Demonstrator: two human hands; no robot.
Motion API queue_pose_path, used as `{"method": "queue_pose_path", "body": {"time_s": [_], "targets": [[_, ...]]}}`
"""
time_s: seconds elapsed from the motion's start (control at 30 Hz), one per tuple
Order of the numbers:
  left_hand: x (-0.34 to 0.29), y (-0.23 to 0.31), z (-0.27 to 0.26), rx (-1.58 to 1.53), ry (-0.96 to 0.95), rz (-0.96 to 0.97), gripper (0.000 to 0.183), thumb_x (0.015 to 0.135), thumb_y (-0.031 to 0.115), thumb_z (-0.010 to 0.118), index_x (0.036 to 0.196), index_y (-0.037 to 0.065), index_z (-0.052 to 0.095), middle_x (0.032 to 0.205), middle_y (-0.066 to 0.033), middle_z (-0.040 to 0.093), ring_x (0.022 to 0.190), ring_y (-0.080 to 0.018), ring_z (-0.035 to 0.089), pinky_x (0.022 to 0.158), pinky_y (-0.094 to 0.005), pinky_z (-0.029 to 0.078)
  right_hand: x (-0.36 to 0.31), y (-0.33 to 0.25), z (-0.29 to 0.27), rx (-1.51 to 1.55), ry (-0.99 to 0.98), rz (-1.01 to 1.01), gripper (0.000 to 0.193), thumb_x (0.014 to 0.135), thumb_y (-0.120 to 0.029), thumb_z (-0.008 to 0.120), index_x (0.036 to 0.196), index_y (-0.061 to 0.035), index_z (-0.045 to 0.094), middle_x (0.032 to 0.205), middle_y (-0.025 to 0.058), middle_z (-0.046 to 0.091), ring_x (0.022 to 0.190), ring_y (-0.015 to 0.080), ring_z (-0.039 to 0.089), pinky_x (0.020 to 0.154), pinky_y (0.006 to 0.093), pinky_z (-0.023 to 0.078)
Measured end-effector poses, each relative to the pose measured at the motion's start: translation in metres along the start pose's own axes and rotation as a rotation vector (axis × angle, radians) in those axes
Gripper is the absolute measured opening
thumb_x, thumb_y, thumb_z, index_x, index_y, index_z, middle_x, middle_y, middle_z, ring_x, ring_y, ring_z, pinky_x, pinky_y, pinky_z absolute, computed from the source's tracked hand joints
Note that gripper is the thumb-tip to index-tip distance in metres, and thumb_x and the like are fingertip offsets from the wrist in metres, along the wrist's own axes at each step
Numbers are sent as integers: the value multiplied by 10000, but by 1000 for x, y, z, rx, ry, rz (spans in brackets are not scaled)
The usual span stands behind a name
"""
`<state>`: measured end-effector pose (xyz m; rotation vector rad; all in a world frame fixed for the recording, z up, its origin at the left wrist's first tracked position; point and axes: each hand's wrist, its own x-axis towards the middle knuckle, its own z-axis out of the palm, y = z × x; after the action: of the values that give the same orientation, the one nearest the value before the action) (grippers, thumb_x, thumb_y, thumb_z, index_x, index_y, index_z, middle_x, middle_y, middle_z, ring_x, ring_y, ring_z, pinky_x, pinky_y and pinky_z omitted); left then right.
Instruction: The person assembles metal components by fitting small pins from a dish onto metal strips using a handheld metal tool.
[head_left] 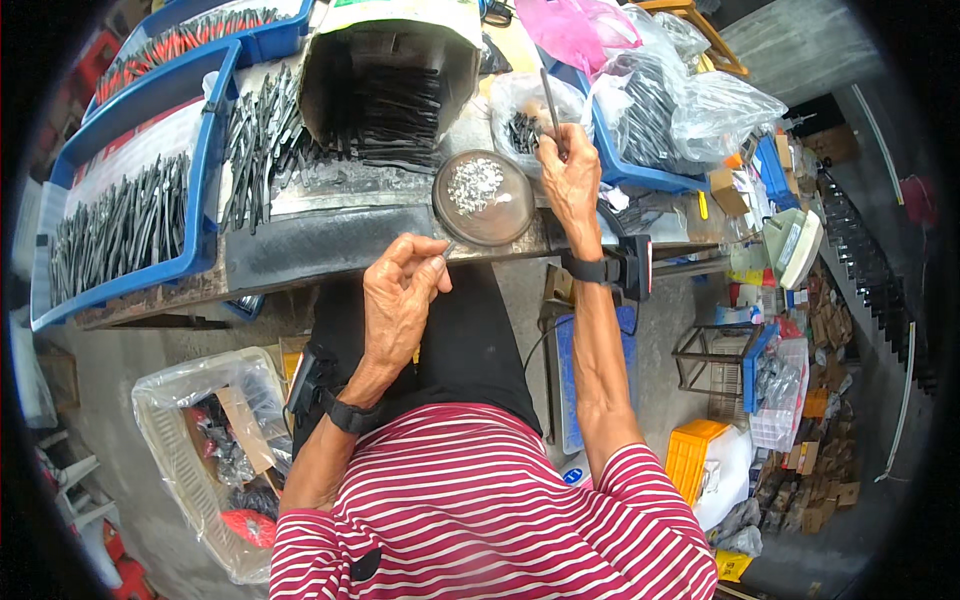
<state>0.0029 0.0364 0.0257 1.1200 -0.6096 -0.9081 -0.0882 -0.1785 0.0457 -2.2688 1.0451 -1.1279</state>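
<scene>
R hand (572, 180) grips slim dark rod (549, 100): prob. light, stiff; best held nr lower end. L hand (402, 290) pinched tog.; can't tell if holding anything.

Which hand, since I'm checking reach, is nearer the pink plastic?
Right. The right hand is in front of the pink plastic; the left hand is farther away, by the table edge.

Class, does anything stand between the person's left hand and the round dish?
Nothing visible does: the left hand is by the near side of the dish. The right hand, holding a dark rod, is to the dish's right.
</scene>
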Motion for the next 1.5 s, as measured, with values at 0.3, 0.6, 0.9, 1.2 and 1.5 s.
{"method": "queue_pose_path", "body": {"time_s": [0.3, 0.6, 0.9, 1.2, 1.5], "targets": [[4, 5, 9, -128, 43, 29, 149, 845, 95, 521, 955, -5, 532, 673, -47, 539, 511, -33, 375, 465, -152, 287, -68, -68, -33, 560, -447, 268, 100, 758, -53, 570, 834, -23, 627, 595, -34, 519, 484, 21, 426, 438, 163, 329], [1, 5, 7, -194, 14, -10, 167, 797, 35, 583, 951, -6, 535, 753, -39, 594, 651, -49, 533, 564, -145, 419, -92, -86, -31, 566, -536, 288, 114, 761, -29, 579, 873, -4, 588, 743, 13, 599, 654, 51, 541, 569, 177, 421], [2, 2, 6, -252, 12, 3, 187, 793, 39, 586, 961, -14, 524, 721, -53, 588, 596, -38, 503, 485, -142, 356, -109, -83, -20, 827, -348, 422, 135, 770, -30, 594, 899, 10, 591, 708, 23, 584, 552, 49, 496, 479, 160, 388], [2, -2, 3, -346, -39, -68, 208, 801, 50, 582, 982, -22, 508, 713, -78, 588, 529, -33, 452, 477, -138, 332, -113, -82, -16, 919, -325, 396, 142, 793, -63, 595, 909, 19, 598, 694, 26, 578, 566, 58, 495, 486, 174, 398], [-3, -3, 13, -224, 74, 117, 203, 809, 11, 559, 1005, -18, 514, 839, -80, 601, 729, -82, 563, 617, -169, 443, -119, -83, -11, 981, -264, 475, 177, 798, -66, 589, 947, 29, 579, 741, 64, 601, 594, 72, 511, 499, 181, 419]]}}
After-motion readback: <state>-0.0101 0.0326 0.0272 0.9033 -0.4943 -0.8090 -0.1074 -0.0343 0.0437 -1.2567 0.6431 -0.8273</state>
